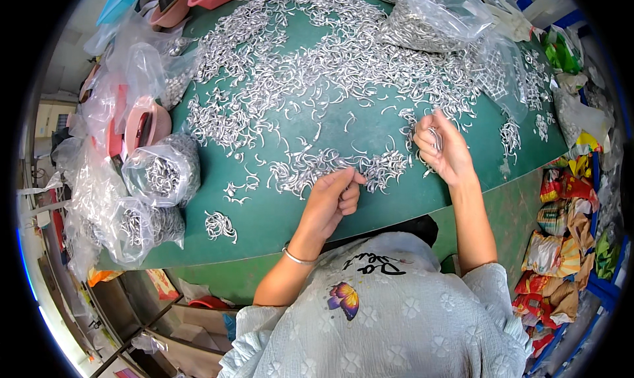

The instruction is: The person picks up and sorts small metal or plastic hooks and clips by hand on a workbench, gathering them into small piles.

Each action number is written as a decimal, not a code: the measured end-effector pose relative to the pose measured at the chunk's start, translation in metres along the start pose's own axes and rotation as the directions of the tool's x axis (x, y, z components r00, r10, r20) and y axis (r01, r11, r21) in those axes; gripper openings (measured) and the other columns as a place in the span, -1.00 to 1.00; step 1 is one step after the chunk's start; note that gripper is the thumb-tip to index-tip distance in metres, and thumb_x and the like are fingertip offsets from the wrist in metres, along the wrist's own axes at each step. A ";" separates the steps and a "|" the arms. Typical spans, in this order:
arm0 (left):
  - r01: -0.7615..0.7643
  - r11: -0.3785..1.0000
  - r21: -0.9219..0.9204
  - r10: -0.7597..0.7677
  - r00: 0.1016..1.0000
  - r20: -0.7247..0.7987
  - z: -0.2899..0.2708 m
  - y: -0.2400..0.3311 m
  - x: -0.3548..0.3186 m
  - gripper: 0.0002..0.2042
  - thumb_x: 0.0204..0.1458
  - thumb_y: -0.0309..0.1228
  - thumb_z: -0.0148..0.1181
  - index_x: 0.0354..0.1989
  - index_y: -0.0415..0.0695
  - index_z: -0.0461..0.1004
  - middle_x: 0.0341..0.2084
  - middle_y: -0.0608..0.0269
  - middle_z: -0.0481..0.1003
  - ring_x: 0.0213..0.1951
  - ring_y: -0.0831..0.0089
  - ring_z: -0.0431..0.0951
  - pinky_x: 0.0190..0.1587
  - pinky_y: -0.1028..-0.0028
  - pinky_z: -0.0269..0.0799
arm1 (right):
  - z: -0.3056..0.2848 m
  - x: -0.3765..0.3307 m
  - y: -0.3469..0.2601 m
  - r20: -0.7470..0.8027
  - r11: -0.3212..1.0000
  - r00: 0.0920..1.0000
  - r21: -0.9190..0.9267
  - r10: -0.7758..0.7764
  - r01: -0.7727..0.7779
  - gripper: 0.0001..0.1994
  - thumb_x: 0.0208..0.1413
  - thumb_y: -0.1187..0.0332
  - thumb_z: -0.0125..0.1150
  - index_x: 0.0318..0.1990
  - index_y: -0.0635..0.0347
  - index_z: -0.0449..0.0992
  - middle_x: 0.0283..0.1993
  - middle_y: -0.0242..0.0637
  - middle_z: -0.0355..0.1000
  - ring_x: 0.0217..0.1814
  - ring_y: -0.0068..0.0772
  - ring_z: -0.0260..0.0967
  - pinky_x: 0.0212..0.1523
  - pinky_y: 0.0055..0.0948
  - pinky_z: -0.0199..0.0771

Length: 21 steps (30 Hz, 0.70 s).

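Small curved silver metal pieces (330,81) lie thickly over the far part of the green table. A smaller heap of these pieces (307,170) sits close in front of me. At its near edge my left hand (335,196) is closed, thumb and forefinger pinched together; whatever is between them is too small or hidden to make out. Farther right, my right hand (444,147) is raised with its fingers curled toward the palm. Several curved metal pieces (435,137) show inside those fingers. To the left of my left hand lies a small separate pile (220,226).
Clear plastic bags of metal pieces (165,170) and a pink container (146,124) line the table's left side. A large filled bag (422,25) lies at the far right. Colourful packages (555,246) are stacked beyond the right edge of the green table (264,236).
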State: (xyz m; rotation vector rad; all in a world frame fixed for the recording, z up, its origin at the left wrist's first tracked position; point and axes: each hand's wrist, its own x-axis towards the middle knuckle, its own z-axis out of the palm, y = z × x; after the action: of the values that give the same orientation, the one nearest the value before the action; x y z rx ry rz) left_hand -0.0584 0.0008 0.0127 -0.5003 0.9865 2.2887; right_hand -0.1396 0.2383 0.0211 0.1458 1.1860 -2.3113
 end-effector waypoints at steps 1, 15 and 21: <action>0.001 1.000 0.014 -0.001 1.000 -0.009 0.002 -0.001 -0.001 -0.73 0.26 -0.29 -0.10 -0.35 -0.23 0.42 -0.69 0.49 0.12 -0.65 0.69 0.06 -0.63 0.66 -0.02 | 0.004 0.004 0.000 -0.105 0.923 0.992 -0.385 -0.075 0.029 -0.74 0.18 0.24 0.06 -0.36 0.28 0.47 -0.46 -0.36 0.33 -0.54 -0.55 0.18 -0.66 -0.52 0.18; -0.051 0.998 0.032 0.051 0.999 0.018 0.010 -0.010 -0.004 -0.74 0.26 -0.33 -0.11 -0.33 -0.26 0.42 -0.69 0.50 0.10 -0.65 0.69 0.04 -0.63 0.65 -0.05 | 0.030 0.040 -0.009 -0.030 -0.043 0.912 -0.998 -0.410 -0.052 -0.82 -0.02 0.31 0.28 -0.35 0.22 0.50 -0.56 -0.09 0.43 -0.49 -0.07 0.43 -0.44 -0.17 0.35; -0.046 0.999 0.023 0.045 0.998 0.039 0.016 -0.008 -0.001 -0.75 0.26 -0.34 -0.10 -0.31 -0.27 0.42 -0.68 0.50 0.09 -0.64 0.70 0.04 -0.63 0.66 -0.04 | 0.020 0.060 -0.001 0.080 -0.177 0.951 -0.984 -0.298 0.027 -0.77 0.04 0.27 0.24 -0.42 0.27 0.45 -0.56 -0.18 0.46 -0.47 -0.07 0.45 -0.40 -0.13 0.38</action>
State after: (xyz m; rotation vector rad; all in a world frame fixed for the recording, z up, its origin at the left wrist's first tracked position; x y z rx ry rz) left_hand -0.0544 0.0163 0.0193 -0.4262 1.0141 2.3151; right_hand -0.1886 0.1984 0.0146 -0.4444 2.8961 -0.7283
